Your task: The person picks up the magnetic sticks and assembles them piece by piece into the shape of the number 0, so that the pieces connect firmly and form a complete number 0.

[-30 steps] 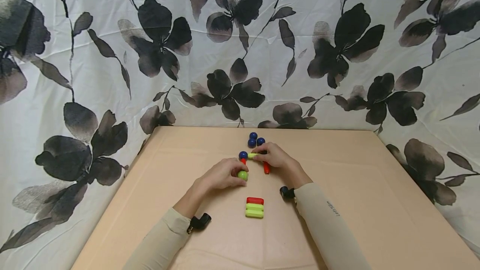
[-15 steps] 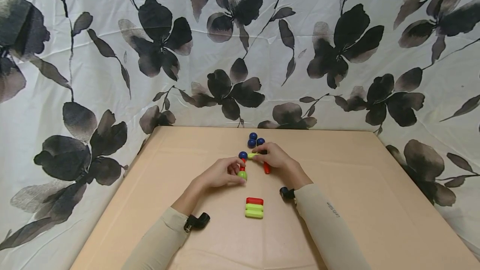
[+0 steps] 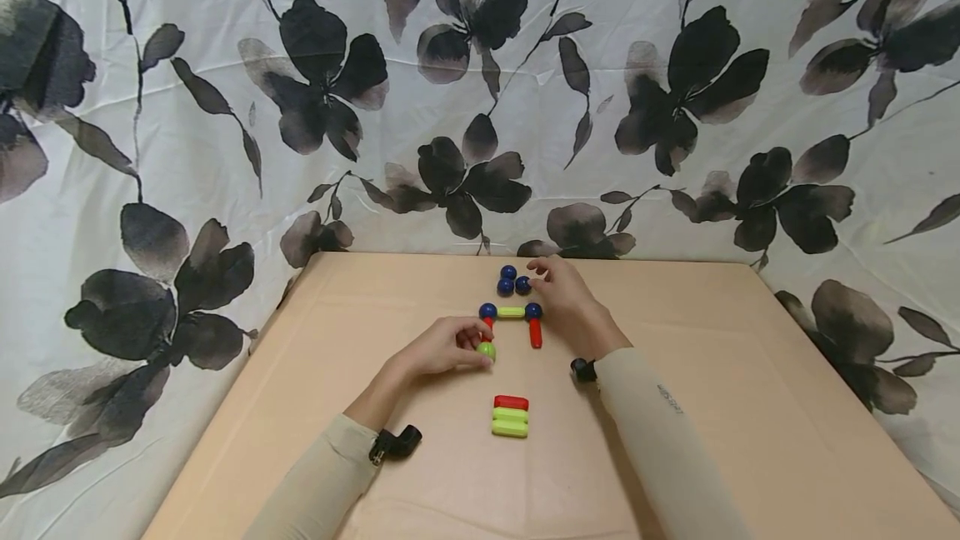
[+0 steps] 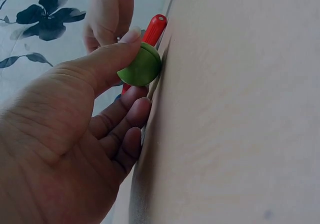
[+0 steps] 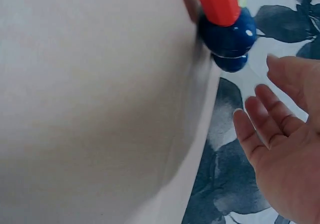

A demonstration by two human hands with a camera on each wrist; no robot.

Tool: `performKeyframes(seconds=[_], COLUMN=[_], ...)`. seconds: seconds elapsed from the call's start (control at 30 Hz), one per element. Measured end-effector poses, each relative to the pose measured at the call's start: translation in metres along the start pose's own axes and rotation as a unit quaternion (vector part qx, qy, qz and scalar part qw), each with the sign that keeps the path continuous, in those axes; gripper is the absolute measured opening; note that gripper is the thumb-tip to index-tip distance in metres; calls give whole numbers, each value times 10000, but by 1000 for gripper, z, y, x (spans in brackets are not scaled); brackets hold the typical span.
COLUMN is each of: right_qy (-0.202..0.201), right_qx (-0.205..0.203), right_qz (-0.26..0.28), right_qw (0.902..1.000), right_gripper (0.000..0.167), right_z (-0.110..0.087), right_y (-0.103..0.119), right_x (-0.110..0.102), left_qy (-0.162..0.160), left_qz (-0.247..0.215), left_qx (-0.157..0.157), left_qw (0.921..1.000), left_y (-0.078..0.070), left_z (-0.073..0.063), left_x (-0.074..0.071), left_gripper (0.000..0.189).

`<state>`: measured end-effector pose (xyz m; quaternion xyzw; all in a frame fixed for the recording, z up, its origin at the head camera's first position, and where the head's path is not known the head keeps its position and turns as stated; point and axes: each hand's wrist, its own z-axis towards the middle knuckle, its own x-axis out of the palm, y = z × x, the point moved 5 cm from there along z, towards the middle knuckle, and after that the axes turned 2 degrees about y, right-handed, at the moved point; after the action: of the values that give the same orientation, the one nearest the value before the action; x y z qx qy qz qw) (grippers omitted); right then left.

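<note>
Wide tabletop margins beside both hands

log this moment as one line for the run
left hand: pinches green ball | right hand: beside blue ball cluster, holds nothing | yellow rod: between two blue balls

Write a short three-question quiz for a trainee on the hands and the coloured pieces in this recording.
1. True or false: the person's right hand grips a red plastic-looking rod.

2. Multiple choice: what does the person's left hand pinch?
A) a blue plastic-looking ball
B) a green plastic-looking ball
C) a yellow-green plastic-looking rod

3. Fill in: of the three plastic-looking rods lying side by side nearest the person, ___ are yellow-green and ___ is red.

Key:
1. False; its fingers are apart and hold nothing.
2. B
3. two; one
</note>
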<state>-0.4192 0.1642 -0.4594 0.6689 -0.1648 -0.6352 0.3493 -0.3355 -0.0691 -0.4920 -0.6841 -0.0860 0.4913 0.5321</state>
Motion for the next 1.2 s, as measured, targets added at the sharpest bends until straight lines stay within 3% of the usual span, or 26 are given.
performKeyframes(seconds=[0.27,0.5,0.63,0.77,1.03,1.2], right_qy=[473,315,336,167,-36,-52], right_qx=[-72,123,241,331,139,-154], right_qz=[-48,-185,-250,104,583,702], right_qw=[9988,9993,9988,9993,9982,9974], right_gripper=[40,30,42,54,31,26], right_z=[7,9,7,1,-9,-19], right_y=[-8,-11,-15,-19,-15,-8], right_x=[14,13,10,3,-8,-14], left_qy=[-7,-31,-19,-40,-63,-52], left_qz=[-28,-52,-54,-2,10,4], left_qx=[23,32,0,-35,-36,-41], left_qw=[10000,10000,10000,10000,10000,10000], left_y=[-2,-2,-1,-1,-2,-2], left_z=[1,3,3,3,1,1], left_x=[2,2,2,1,0,0], left_gripper=[38,40,40,39,38,36])
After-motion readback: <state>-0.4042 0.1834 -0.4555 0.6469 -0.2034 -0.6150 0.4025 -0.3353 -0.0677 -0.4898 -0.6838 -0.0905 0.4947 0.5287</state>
